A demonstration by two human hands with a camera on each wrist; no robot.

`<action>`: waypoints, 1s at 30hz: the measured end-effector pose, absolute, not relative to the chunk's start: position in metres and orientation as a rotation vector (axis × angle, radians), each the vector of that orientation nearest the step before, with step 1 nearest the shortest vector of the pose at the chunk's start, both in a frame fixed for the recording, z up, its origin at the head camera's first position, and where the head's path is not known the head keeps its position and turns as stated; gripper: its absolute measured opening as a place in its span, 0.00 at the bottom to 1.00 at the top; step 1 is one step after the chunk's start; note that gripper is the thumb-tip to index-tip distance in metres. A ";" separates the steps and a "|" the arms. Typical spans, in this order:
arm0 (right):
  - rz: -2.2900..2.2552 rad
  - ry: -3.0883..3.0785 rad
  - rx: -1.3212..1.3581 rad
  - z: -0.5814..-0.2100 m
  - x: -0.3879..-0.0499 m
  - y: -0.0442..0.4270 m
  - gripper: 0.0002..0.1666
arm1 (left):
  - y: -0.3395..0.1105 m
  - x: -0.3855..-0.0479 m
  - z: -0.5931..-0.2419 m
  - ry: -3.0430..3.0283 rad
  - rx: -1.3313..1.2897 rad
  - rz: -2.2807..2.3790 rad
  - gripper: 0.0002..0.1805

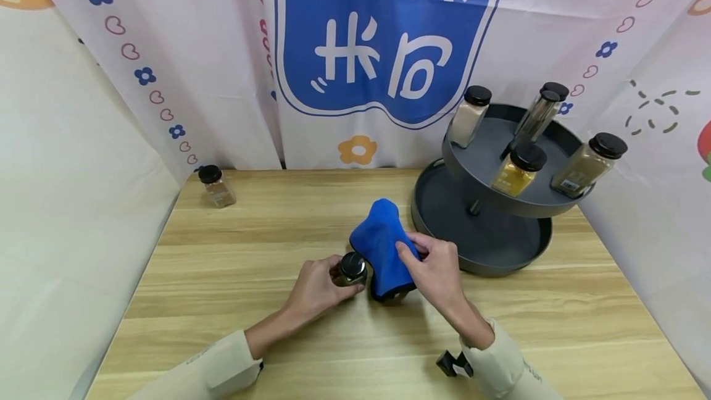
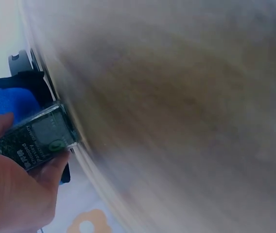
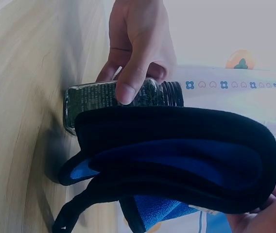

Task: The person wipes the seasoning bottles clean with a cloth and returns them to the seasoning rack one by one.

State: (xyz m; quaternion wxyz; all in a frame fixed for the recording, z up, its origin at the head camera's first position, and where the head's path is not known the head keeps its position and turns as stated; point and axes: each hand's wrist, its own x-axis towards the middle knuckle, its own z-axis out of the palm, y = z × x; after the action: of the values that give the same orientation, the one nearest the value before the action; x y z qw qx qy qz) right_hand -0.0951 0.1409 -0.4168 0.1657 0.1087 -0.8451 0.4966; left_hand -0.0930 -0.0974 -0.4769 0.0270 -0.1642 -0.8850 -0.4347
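My left hand [image 1: 318, 289] grips a small glass jar [image 1: 353, 269] with a black lid, upright at the middle of the table. Dark green flakes and a printed label show on the jar [image 2: 41, 136] in the left wrist view. Just right of it, my right hand [image 1: 439, 267] pinches a blue cloth [image 1: 383, 245] with black edging between thumb and fingers. In the right wrist view the folded cloth [image 3: 177, 160] hangs beside the jar [image 3: 99, 99], covering part of its side; whether they touch I cannot tell.
A two-tier dark round rack [image 1: 483, 267] stands at the back right, with several black-lidded jars on its upper tier, one a yellow jar [image 1: 513, 175]. Another jar [image 1: 218, 189] stands at the back left. A small black object [image 1: 452, 364] lies by my right sleeve.
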 end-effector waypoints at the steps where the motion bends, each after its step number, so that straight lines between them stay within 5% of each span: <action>1: 1.415 -2.406 0.308 -0.417 -0.095 0.141 0.09 | -0.098 -0.093 -0.477 -2.732 -0.519 -1.344 0.19; 30: 1.539 -2.362 0.375 -0.414 -0.077 0.116 0.09 | -0.100 -0.092 -0.421 -2.779 -0.669 -1.278 0.28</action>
State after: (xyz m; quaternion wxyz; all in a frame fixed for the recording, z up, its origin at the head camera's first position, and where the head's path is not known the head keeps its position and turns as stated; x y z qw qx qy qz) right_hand -0.0769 0.1155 -0.4137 0.1482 0.1303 -0.8214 0.5351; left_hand -0.0922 -0.0997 -0.4206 0.0052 -0.2136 -0.8875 -0.4083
